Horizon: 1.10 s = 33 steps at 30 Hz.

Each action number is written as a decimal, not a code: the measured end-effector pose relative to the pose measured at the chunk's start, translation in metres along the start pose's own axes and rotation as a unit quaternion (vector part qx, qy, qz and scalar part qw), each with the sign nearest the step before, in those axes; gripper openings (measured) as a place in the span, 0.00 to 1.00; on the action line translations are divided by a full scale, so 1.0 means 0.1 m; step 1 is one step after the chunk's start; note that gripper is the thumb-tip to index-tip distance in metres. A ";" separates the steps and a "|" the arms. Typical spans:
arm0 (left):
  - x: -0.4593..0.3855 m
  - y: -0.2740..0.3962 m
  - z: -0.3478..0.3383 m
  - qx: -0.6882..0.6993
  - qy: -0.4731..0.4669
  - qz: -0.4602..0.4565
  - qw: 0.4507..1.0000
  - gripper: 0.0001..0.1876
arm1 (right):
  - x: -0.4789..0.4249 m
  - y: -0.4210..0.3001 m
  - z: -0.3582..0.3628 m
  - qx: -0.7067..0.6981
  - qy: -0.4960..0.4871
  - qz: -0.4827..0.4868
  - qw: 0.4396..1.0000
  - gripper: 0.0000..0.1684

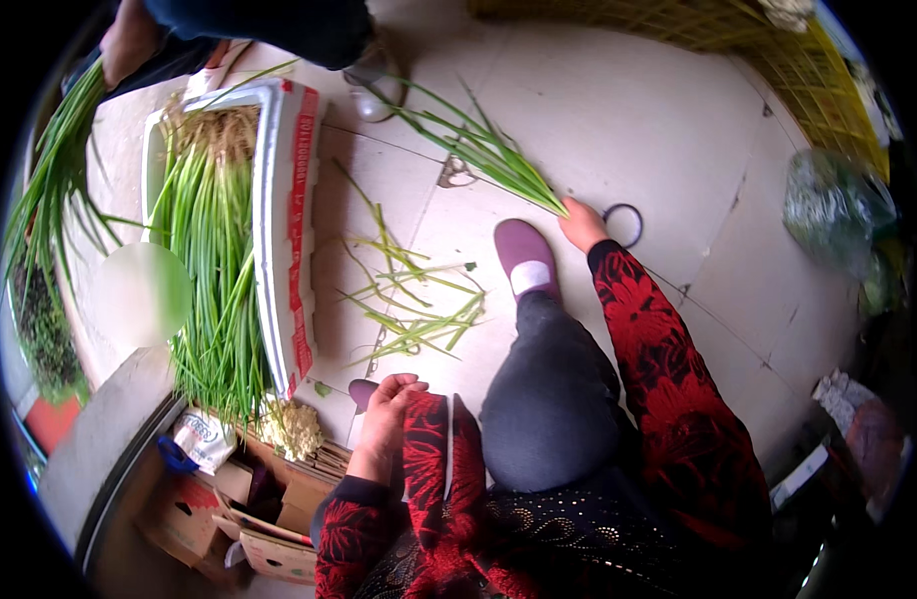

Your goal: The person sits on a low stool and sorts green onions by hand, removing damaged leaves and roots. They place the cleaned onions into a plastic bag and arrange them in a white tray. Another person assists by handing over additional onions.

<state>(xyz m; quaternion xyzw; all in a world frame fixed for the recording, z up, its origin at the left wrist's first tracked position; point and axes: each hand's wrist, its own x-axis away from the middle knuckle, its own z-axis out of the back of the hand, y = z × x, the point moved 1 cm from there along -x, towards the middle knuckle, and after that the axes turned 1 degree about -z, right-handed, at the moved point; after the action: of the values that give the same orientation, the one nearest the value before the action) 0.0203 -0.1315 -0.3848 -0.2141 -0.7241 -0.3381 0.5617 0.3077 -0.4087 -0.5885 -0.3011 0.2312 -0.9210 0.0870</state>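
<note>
My right hand [582,224] grips a small bunch of green onions [488,150] near one end; the long stalks point up and left over the tiled floor. My left hand [389,408] is low at the centre, in front of my body, with fingers bent and close together; whether something thin is between them cannot be told. Loose trimmed leaves and stalks [413,292] lie scattered on the floor between the hands and a white foam box [286,224]. The box is filled with green onions [211,217], roots at the far end.
Another person's hand [129,45] holds green onions at the upper left. Cardboard boxes [278,550] and a cauliflower [293,428] are at the lower left. A dark ring [624,225] lies beside my right wrist. Yellow crates [818,82] and a plastic bag [833,210] stand right.
</note>
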 end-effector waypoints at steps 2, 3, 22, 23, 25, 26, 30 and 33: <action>0.03 0.15 -0.14 -0.075 0.016 0.009 0.997 0.10 | 0.04 0.07 -0.01 -0.017 0.016 0.003 1.000 0.14; 0.04 0.18 -0.14 -0.116 0.022 -0.019 0.993 0.10 | 0.08 0.09 -0.02 -0.030 0.014 -0.013 0.999 0.14; -0.23 -0.12 0.23 -0.198 0.034 -0.094 0.975 0.08 | 0.26 0.00 -0.17 0.168 0.032 -0.074 0.982 0.18; -0.26 -0.12 0.29 -0.169 0.013 -0.095 0.981 0.08 | 0.31 -0.07 -0.08 0.157 0.025 -0.072 0.985 0.20; -0.16 -0.07 0.13 -0.066 0.027 -0.062 0.996 0.09 | 0.40 -0.10 0.08 0.089 0.040 -0.040 0.994 0.26; -0.11 -0.02 0.05 -0.047 0.033 -0.047 0.997 0.09 | 0.45 -0.06 0.12 0.079 0.077 -0.037 0.993 0.27; -0.09 0.00 0.07 -0.074 0.046 -0.027 0.996 0.08 | 0.67 0.36 0.27 0.052 0.219 -0.032 0.974 0.27; -0.16 -0.08 0.14 -0.099 0.050 -0.050 0.993 0.10 | 1.00 0.53 0.36 0.036 0.216 -0.067 0.973 0.23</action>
<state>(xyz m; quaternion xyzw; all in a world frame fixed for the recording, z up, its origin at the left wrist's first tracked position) 0.0098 -0.1256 -0.4037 -0.2149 -0.6681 -0.4459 0.5555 0.2496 -0.4989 -0.5368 -0.1063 0.1908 -0.9757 -0.0168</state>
